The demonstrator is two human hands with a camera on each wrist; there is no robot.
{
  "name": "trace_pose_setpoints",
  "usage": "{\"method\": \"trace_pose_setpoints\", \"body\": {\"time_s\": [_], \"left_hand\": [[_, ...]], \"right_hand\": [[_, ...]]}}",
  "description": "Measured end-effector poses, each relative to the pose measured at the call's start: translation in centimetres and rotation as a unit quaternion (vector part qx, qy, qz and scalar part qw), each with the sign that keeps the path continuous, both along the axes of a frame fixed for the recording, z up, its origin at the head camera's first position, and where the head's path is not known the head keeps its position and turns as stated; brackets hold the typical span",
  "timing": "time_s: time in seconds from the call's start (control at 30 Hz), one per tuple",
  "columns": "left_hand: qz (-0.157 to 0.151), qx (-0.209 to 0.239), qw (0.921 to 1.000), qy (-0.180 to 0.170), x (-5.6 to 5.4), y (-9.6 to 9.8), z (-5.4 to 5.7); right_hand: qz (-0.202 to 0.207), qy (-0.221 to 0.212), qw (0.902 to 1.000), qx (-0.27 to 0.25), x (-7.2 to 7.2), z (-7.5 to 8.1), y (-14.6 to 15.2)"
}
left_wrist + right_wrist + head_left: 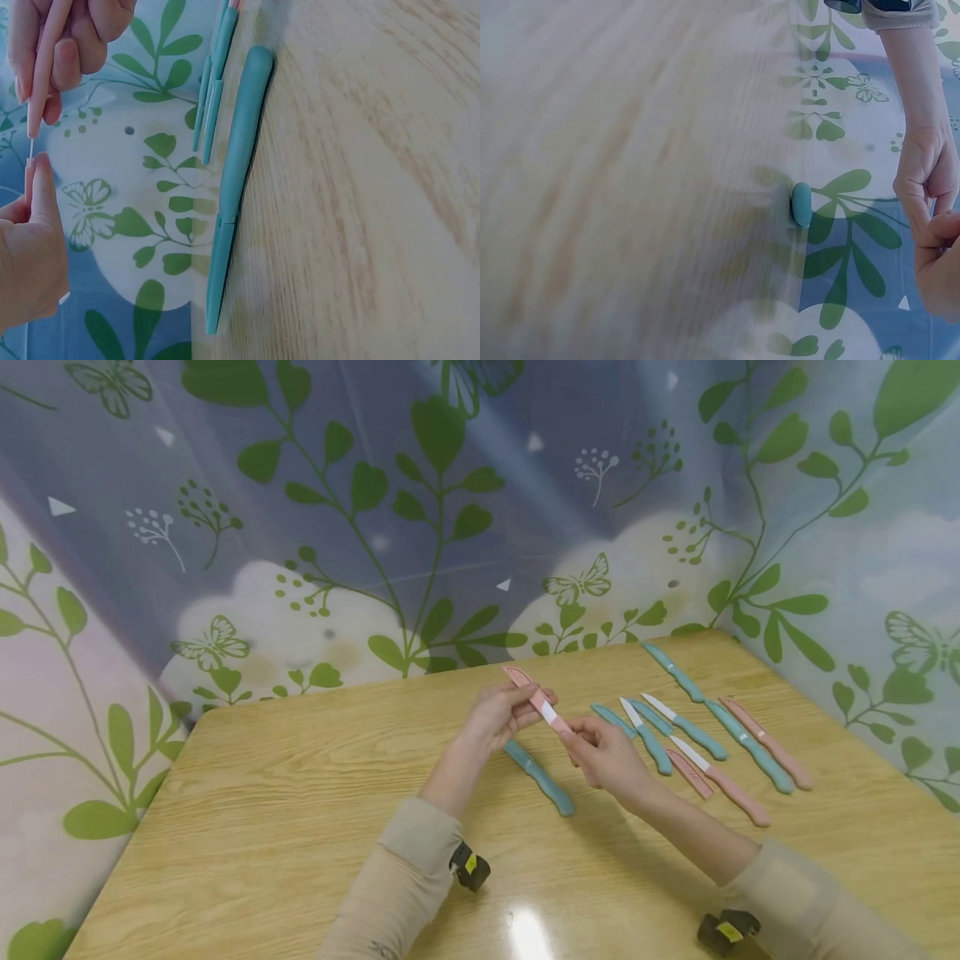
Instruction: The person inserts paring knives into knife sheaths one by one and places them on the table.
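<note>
In the head view, my left hand [491, 717] holds a pink sheath [517, 677] above the table. My right hand [609, 758] pinches the handle of a pink paring knife [46, 67]. Part of its white blade [550, 713] shows between sheath and handle, the tip inside the sheath. Below the hands lies a teal sheathed knife [551, 793], which also appears in the left wrist view. In the right wrist view, both hands sit at the right edge and the pink knife is hidden.
Right of my hands lie bare-bladed teal knives [652, 747], a bare-bladed pink knife [738, 795], loose sheaths [688, 772], teal sheathed knives [750, 747] and a pink sheathed knife [783, 760]. A leaf-patterned cloth [337, 527] hangs behind the wooden table [262, 827].
</note>
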State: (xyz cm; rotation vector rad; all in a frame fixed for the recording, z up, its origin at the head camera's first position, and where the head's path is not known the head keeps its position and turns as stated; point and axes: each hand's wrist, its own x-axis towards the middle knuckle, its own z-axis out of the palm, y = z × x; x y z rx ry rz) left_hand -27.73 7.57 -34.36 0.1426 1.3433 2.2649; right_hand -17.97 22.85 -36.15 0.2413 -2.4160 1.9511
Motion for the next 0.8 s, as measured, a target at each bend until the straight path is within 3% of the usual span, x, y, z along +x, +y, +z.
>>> {"method": "trace_pose_setpoints", "body": {"time_s": [0.8], "left_hand": [[-0.009, 0.014, 0.9998, -0.006, 0.50, 0.64, -0.41]], "right_hand": [[-0.002, -0.007, 1.0000, 0.002, -0.15, 0.43, 0.09]]}}
